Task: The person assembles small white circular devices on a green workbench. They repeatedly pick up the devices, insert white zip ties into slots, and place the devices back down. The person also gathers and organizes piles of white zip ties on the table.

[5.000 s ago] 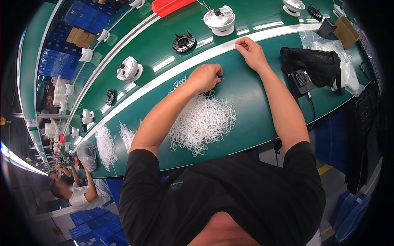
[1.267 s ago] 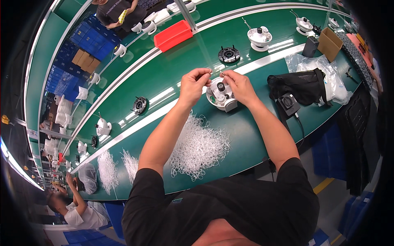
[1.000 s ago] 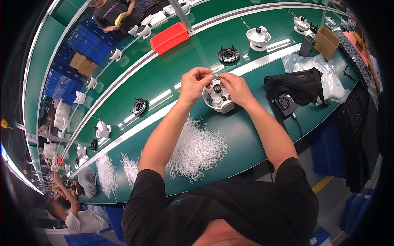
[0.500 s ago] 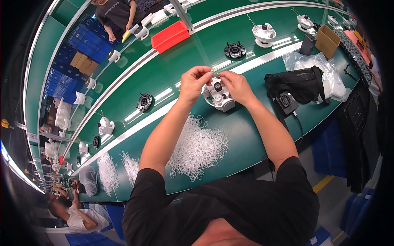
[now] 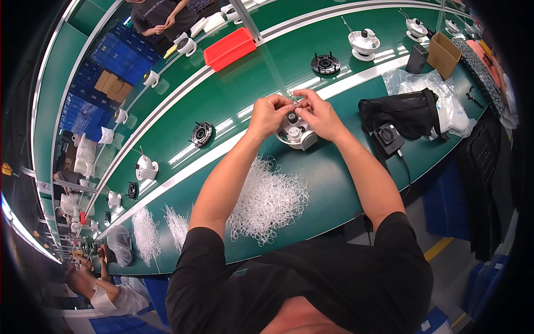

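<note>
My left hand [image 5: 270, 115] and my right hand [image 5: 318, 114] meet above a white round device [image 5: 302, 138] with a black knob, which sits at the front edge of the conveyor. Fingertips of both hands pinch close together at the device's top. A thin pale strand [image 5: 296, 101] shows between them; its kind is too small to make out, and the fingers partly hide it. Just in front of my left forearm lies a big heap of white looped plastic ties [image 5: 268, 203].
Smaller piles of ties [image 5: 146, 234] lie at the left. Black round bases [image 5: 325, 64] and white devices [image 5: 364, 44] stand along the green conveyor. A red bin [image 5: 230, 49] is beyond. On the right are a black bag [image 5: 397, 114], a small black fan [image 5: 389, 139] and a cardboard box [image 5: 443, 55].
My hands have drawn closer together over the device, and my right index finger has lifted. Bases and devices on the conveyor have shifted slightly right. A person across has raised their hands.
</note>
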Demonstrator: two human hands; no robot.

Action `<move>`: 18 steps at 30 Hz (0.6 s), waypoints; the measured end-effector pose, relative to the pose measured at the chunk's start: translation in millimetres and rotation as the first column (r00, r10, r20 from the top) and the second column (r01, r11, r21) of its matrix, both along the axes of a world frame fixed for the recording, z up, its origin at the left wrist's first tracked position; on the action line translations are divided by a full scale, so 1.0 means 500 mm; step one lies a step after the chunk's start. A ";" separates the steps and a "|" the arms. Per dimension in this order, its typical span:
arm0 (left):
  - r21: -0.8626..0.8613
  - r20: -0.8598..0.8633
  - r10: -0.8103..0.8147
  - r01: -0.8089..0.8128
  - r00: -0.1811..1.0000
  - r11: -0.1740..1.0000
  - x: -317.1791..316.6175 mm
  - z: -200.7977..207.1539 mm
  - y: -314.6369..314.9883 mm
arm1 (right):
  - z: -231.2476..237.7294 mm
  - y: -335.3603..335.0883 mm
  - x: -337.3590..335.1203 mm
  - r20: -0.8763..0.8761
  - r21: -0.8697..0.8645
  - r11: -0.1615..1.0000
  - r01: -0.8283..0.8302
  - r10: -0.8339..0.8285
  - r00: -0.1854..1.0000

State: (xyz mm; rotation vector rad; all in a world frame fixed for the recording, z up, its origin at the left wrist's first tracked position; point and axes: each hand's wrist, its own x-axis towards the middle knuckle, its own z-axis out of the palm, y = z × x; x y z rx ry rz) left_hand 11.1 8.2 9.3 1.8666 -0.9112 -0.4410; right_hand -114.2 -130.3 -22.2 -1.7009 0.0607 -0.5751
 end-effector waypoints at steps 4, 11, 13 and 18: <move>0.122 0.159 -0.001 -0.019 0.987 0.992 -0.013 0.013 0.001 | 0.005 -0.001 -0.002 0.007 -0.217 0.969 0.116 -0.118 0.993; 0.172 0.515 -0.138 0.055 0.846 0.984 -0.008 -0.010 0.002 | -0.044 -0.011 0.035 0.044 0.452 0.889 0.074 -0.105 0.993; 0.207 0.577 -0.175 0.065 0.798 0.976 -0.015 -0.004 0.000 | -0.051 -0.018 0.036 0.018 0.490 0.867 0.091 -0.114 0.993; 0.207 0.643 -0.198 0.080 0.740 0.975 -0.018 -0.008 0.000 | -0.015 -0.013 0.016 -0.021 -0.115 0.973 0.198 -0.202 0.979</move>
